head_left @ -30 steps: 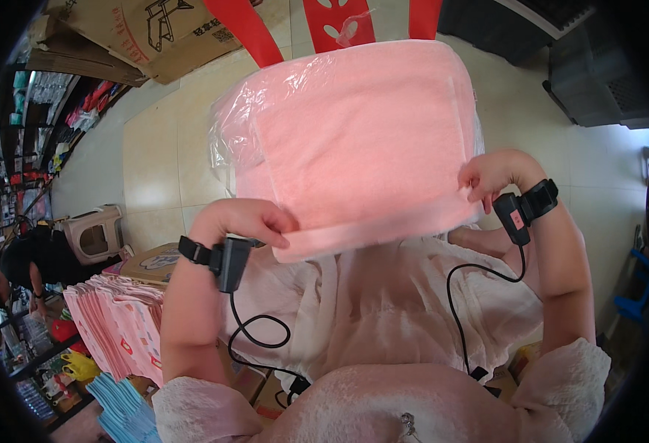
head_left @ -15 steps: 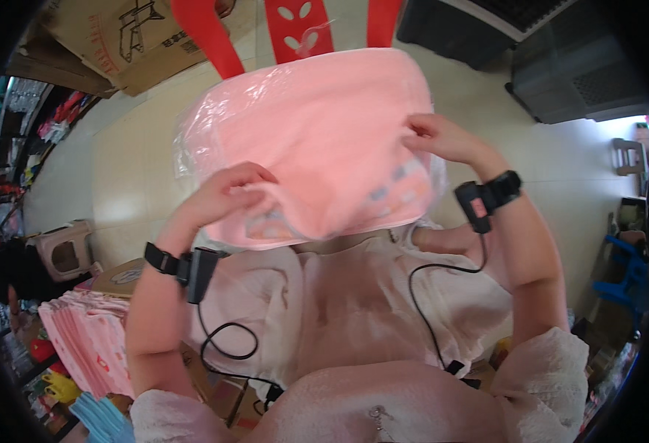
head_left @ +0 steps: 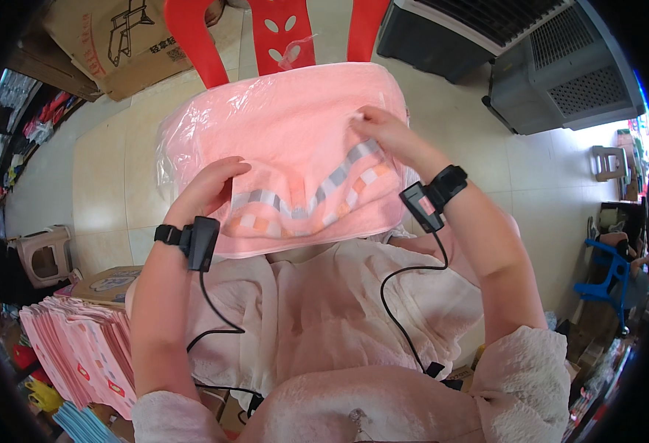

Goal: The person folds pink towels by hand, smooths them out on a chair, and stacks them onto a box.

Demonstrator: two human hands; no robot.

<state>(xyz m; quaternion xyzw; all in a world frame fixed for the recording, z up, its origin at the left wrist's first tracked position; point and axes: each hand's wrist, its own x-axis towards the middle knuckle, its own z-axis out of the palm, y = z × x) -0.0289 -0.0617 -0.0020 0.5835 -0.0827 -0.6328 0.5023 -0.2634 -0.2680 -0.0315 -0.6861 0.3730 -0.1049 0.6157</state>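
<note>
A pink towel (head_left: 287,118) lies in front of me over my knees, with a band of grey, white and orange checks across its near part. Crinkled clear plastic (head_left: 180,148) shows at its left side. My left hand (head_left: 210,184) is closed on the towel's left part, thumb and fingers pinching the cloth. Farther away and to the right, my right hand (head_left: 395,136) pinches a raised bit of the towel. Between the hands the checked band sags in a loose V-shaped fold. Each wrist carries a black strapped device with a cable.
A red chair back (head_left: 284,37) stands just beyond the towel. Grey air coolers (head_left: 561,81) are at the far right, a cardboard box (head_left: 118,44) at the far left. Folded pink towels (head_left: 73,354) are stacked by my left elbow. A blue stool (head_left: 605,280) is at right.
The checked band has come into plain view as the near part of the towel was drawn up. My right hand has shifted left, nearer my left hand; the whole view has also shifted a little.
</note>
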